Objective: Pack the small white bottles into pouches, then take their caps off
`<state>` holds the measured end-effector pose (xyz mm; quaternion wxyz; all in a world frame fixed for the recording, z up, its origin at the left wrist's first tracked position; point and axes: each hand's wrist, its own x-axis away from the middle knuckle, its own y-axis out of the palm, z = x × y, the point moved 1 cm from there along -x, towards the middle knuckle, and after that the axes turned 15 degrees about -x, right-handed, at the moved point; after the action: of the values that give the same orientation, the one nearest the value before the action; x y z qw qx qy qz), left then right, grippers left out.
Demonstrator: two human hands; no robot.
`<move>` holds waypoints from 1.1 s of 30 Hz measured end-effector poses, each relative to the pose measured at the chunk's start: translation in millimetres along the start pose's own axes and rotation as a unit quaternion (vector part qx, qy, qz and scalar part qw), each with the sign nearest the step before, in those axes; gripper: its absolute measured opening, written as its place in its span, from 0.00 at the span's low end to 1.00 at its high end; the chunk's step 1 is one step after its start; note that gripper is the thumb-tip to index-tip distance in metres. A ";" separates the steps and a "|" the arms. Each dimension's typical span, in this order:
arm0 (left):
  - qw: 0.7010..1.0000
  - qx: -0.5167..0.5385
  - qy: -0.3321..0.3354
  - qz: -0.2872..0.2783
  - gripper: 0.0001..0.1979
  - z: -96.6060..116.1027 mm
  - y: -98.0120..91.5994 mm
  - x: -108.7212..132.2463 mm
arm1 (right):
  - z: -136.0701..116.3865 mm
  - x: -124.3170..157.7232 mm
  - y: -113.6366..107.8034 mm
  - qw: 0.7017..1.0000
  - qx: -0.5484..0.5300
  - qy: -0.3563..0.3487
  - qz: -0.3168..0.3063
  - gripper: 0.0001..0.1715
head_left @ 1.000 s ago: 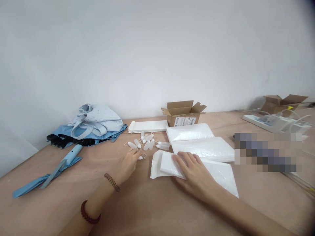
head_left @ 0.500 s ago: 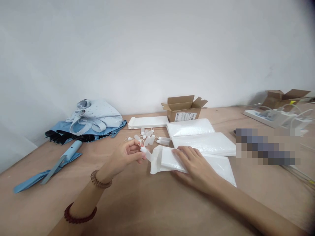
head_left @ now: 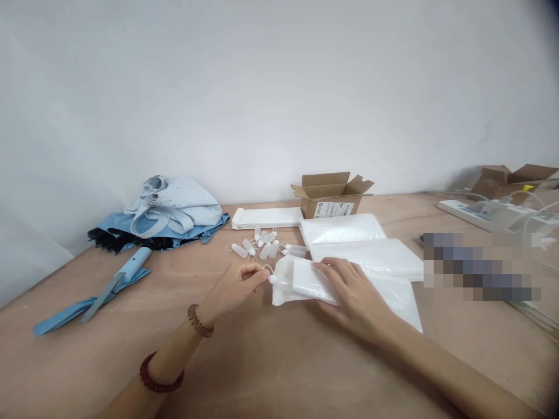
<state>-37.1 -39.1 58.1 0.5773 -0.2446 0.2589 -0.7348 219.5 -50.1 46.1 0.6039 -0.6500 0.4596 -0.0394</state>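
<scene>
Along the back of the plywood tabletop (head_left: 244, 361), left to right: a light-blue fabric bundle (head_left: 177, 201) at upper left, a flat white paper stack (head_left: 266, 217), a brown cardboard box (head_left: 332, 201), and a second brown cardboard box (head_left: 510, 181) at far upper right. Small white plastic bottles (head_left: 262, 247) lie before the stack, white plastic-wrapped packs (head_left: 345, 230) before the first box. At centre frame, a white padded pouch (head_left: 305, 285) lies under the right hand (head_left: 356, 297), with a white bottle (head_left: 276, 280) at its mouth, just beside the left hand (head_left: 233, 288).
</scene>
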 end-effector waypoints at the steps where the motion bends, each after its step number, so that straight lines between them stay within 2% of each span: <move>1: 1.000 0.013 -0.004 -0.025 0.17 -0.6 1.7 -0.2 | -0.1 0.3 -0.5 1.000 0.000 -0.002 0.005 0.27; 4: 0.995 0.025 0.010 -0.098 0.16 3.9 10.6 2.0 | -1.7 1.4 -1.7 1.000 -0.008 -0.005 0.008 0.28; 5: 0.995 0.005 0.027 -0.098 0.16 7.2 14.2 3.6 | -2.6 1.6 -1.8 1.000 -0.013 -0.006 0.006 0.28; 7: 0.993 -0.068 0.076 -0.062 0.15 14.4 21.6 7.8 | -4.8 1.8 -1.4 1.000 -0.023 -0.011 -0.001 0.28; 10: 0.969 -0.182 0.164 -0.015 0.16 22.1 31.6 14.6 | -8.7 1.9 0.6 0.999 -0.033 -0.015 -0.012 0.28; 13: 0.944 -0.237 0.225 -0.042 0.16 23.4 37.4 19.3 | -13.2 2.3 3.2 0.998 -0.042 -0.025 -0.027 0.27; 16: 0.940 -0.234 0.240 -0.057 0.15 23.5 34.4 20.3 | -17.1 3.0 4.5 0.997 -0.049 -0.036 -0.040 0.27; 20: 0.959 -0.193 0.206 -0.007 0.15 20.8 12.7 14.7 | -17.5 3.0 3.7 0.997 -0.050 -0.031 -0.049 0.27; 23: 0.963 -0.218 0.123 0.099 0.16 3.1 -13.0 4.2 | -14.0 2.3 2.5 0.998 -0.043 -0.025 -0.039 0.28; 24: 0.956 -0.239 0.093 0.143 0.16 -6.5 -21.4 -0.5 | -12.7 2.0 2.2 0.998 -0.039 -0.025 -0.032 0.28; 26: 0.936 -0.287 0.049 0.197 0.17 -28.1 -34.1 -11.1 | -10.8 1.7 2.0 0.999 -0.035 -0.025 -0.023 0.27; 27: 0.923 -0.317 0.048 0.215 0.17 -38.5 -38.0 -16.8 | -10.2 1.6 2.1 0.999 -0.035 -0.024 -0.020 0.27; 29: 0.895 -0.369 0.093 0.235 0.17 -55.2 -40.7 -27.4 | -10.2 1.7 2.2 0.999 -0.037 -0.022 -0.020 0.27; 31: 0.877 -0.400 0.133 0.232 0.19 -65.6 -38.6 -35.6 | -10.9 1.9 2.1 0.999 -0.038 -0.020 -0.022 0.27; 33: 0.873 -0.415 0.146 0.212 0.21 -70.5 -35.1 -40.0 | -11.5 1.9 1.7 0.999 -0.038 -0.016 -0.024 0.27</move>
<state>-100.3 13.8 26.3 0.5206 -0.2911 0.6666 -0.4472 212.6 -59.6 46.8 0.5849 -0.6841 0.4351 -0.0257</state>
